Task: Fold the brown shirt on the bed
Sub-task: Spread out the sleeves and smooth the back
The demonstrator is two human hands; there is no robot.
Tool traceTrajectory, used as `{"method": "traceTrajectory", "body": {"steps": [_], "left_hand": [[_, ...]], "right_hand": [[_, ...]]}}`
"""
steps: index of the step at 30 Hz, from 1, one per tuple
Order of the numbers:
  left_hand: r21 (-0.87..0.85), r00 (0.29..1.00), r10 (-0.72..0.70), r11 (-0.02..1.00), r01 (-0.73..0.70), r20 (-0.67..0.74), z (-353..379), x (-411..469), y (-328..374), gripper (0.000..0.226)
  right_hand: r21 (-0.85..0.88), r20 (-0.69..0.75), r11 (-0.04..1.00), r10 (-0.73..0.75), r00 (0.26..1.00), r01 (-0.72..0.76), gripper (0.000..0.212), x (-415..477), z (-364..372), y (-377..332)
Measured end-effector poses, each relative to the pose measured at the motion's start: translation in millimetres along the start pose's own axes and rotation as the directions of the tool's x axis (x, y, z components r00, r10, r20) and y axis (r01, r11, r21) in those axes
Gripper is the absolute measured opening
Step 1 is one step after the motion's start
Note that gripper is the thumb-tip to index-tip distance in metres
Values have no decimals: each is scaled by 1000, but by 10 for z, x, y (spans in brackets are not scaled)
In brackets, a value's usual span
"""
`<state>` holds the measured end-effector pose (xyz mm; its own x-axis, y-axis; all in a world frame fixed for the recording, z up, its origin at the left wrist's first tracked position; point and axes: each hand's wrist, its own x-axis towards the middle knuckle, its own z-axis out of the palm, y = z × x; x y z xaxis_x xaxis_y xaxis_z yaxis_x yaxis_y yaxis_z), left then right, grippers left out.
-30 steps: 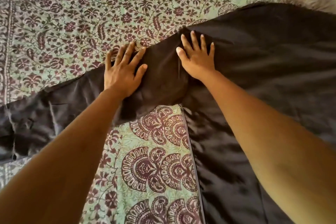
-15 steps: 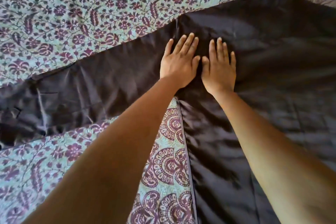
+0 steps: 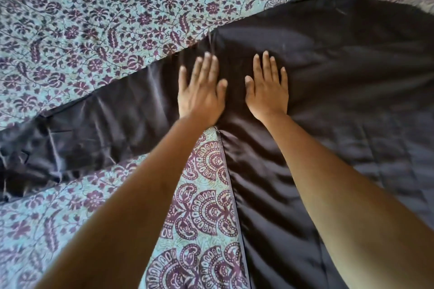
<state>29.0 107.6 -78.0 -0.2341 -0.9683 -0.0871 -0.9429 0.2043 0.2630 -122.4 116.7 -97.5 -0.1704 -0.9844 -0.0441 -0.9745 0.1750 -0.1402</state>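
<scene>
At the middle of the bed, both hands lie flat and palm down on the brown shirt (image 3: 340, 77). The left hand (image 3: 199, 91) has its fingers straight and close together, thumb out to the side, and presses the cloth where the sleeve (image 3: 94, 129) meets the body; it is slightly blurred. The right hand (image 3: 267, 87) lies just beside it, a narrow strip of cloth between them, fingers straight and a little spread, pressing the upper part of the body. Neither hand grips or pinches anything. Both bare forearms reach in from the lower edge of the view.

The shirt is spread out on the bed. Its body fills the right side, dark and shiny with soft wrinkles, and a straight side edge runs from below the hands down to the lower edge. The long sleeve runs from under the left hand out to the left and ends in a crumpled cuff (image 3: 18, 159) at the left edge.

Under it all lies the bedspread (image 3: 94, 30), pale green with maroon flowers and paisley, showing above the sleeve and in the wedge between sleeve and body.
</scene>
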Motion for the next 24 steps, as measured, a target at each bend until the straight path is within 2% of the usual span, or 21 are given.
{"method": "traceTrajectory", "body": {"steps": [3, 7, 10, 12, 14, 16, 20, 22, 24], "left_hand": [[51, 998, 39, 998, -42, 54, 16, -398, -323, 58], [103, 987, -159, 982, 158, -3, -219, -386, -1340, 59], [100, 974, -227, 969, 226, -3, -339, -389, -1702, 54], [97, 967, -255, 962, 254, -3, -328, -374, -1671, 54], [90, 955, -295, 951, 297, -29, -316, -373, -1554, 56], [80, 960, -271, 958, 276, -66, -294, -433, -1399, 57], [49, 992, -129, 990, 129, -9, -181, -772, -1227, 58], [90, 995, -95, 992, 93, 12, -212, -949, -1450, 62], [100, 989, -147, 984, 146, 2, -313, -1055, -1877, 62]], "right_hand": [[4, -7, 1000, 5, 1000, -5, 54, -8, -3, -7], [5, 31, 1000, 18, 999, -18, 55, -8, -38, -29], [14, 40, 999, 41, 998, -42, 57, -102, -92, -175], [52, -8, 998, -45, 999, 46, 59, -230, -139, -399], [78, 8, 973, -216, 976, 215, 62, -382, -130, -717], [81, 46, 942, -329, 943, 324, 66, -499, -36, -1003], [34, 54, 956, -292, 955, 291, 66, -558, 129, -1148], [22, 44, 955, -296, 954, 295, 65, -558, 152, -1135], [11, 62, 952, -305, 950, 305, 65, -566, 150, -1157]]}}
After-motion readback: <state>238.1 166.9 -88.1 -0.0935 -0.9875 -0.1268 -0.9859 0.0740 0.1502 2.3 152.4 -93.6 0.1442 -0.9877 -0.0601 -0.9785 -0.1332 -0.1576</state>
